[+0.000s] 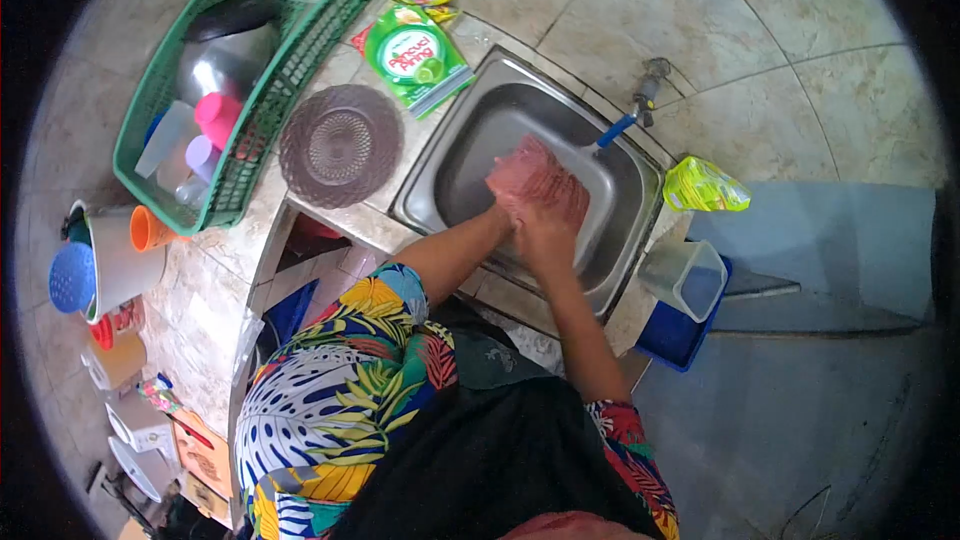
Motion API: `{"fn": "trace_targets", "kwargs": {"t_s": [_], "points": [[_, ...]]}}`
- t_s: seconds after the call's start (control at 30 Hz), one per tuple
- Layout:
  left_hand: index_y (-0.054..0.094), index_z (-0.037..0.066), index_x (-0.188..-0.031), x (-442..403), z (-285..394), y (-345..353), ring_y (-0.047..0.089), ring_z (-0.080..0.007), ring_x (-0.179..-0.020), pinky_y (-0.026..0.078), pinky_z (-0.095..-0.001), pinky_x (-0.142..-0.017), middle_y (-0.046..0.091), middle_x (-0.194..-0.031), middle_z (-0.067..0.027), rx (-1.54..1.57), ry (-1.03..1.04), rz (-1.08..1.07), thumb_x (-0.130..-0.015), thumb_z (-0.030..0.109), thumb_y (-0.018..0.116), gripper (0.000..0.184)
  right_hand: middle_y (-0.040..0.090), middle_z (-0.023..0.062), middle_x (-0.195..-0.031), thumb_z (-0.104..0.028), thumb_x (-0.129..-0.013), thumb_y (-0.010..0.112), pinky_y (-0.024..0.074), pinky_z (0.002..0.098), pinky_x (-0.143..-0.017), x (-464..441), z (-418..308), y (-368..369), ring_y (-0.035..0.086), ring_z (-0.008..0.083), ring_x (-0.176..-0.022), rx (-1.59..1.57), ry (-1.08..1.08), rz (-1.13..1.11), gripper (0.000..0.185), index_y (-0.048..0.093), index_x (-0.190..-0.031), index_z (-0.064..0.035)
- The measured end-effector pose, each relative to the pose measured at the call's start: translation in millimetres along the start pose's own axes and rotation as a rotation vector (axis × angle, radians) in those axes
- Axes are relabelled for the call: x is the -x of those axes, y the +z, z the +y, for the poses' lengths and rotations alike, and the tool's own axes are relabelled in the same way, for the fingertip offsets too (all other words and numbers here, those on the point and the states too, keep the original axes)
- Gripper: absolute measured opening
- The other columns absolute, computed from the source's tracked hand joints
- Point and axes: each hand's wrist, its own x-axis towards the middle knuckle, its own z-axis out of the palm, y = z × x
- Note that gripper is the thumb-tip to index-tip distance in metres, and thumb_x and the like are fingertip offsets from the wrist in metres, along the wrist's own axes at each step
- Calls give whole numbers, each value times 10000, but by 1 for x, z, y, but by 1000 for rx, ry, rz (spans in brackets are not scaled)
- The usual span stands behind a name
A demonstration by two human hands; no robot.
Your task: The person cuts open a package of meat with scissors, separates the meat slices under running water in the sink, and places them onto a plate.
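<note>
Both hands are together over the steel sink [455,145], on a pinkish-red, ribbed piece that looks like cloth [560,180]. My left hand [508,192] reaches in from the left, its fingers closed against the cloth and partly covered by it. My right hand [545,238] presses in from below, fingers curled round the lower side of the cloth. Right of the hands, a faucet with a blue spout [618,130] points into the basin. Just left of the sink lies a patterned purplish glass plate [340,147].
A green soap pouch [410,55] lies beside the sink's upper left corner. A green basket [255,105] holds a pot and cups. At right are a yellow-green packet [705,185], a clear container [685,278] and a blue tray [675,340]. An orange cup [150,228] sits far left.
</note>
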Motion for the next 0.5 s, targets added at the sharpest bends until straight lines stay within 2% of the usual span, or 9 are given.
{"fn": "trace_targets", "kwargs": {"t_s": [0.1,0.17,0.23,0.3,0.4,0.47,0.5], "points": [[295,133,-1366,12,7,-13,276,-299,-1292,166,-515,-1050,310,-1390,-148,102,-78,-75,-620,877,199,1058,612,166,-911,-178,-746,621,470,392,-758,15,2,0,593,333,-837,-145,79,-60,305,571,-1015,-44],[292,130,-1368,-10,11,-14,273,-298,-1293,165,-513,-1051,308,-1392,-147,171,-135,-118,-617,878,199,1064,596,166,-967,-209,-762,636,449,370,-800,16,18,-17,565,335,-922,-563,597,-239,276,592,-976,-40],[289,127,-1369,-27,15,-12,271,-298,-1295,164,-512,-1052,307,-1393,-147,244,-212,-154,-614,880,200,1070,580,174,-1010,-238,-772,640,432,377,-819,26,61,-7,545,336,-971,-474,604,33,289,591,-972,-35],[286,124,-1370,-33,20,-21,268,-298,-1296,162,-511,-1053,305,-1394,-146,314,-299,-179,-610,882,201,1076,569,190,-1034,-251,-781,631,418,398,-836,25,103,-8,533,347,-985,-337,604,130,311,584,-972,-10],[281,120,-1372,-35,29,-13,264,-297,-1298,160,-509,-1054,303,-1395,-145,412,-421,-207,-605,885,203,1086,574,193,-1032,-293,-804,606,401,396,-864,28,160,11,540,352,-963,-189,613,137,381,570,-1015,22],[278,117,-1373,-30,37,-19,262,-297,-1299,158,-508,-1055,301,-1396,-145,472,-494,-225,-602,887,204,1092,573,186,-1065,-336,-826,581,400,385,-864,29,189,23,539,315,-989,-566,928,-139,462,531,-1089,41],[276,116,-1374,-22,41,-19,260,-297,-1300,158,-507,-1055,300,-1397,-145,503,-534,-235,-600,888,204,1096,567,168,-1105,-369,-825,582,403,375,-880,29,204,28,533,282,-1030,-1040,1118,-313,523,494,-1159,24]]}}
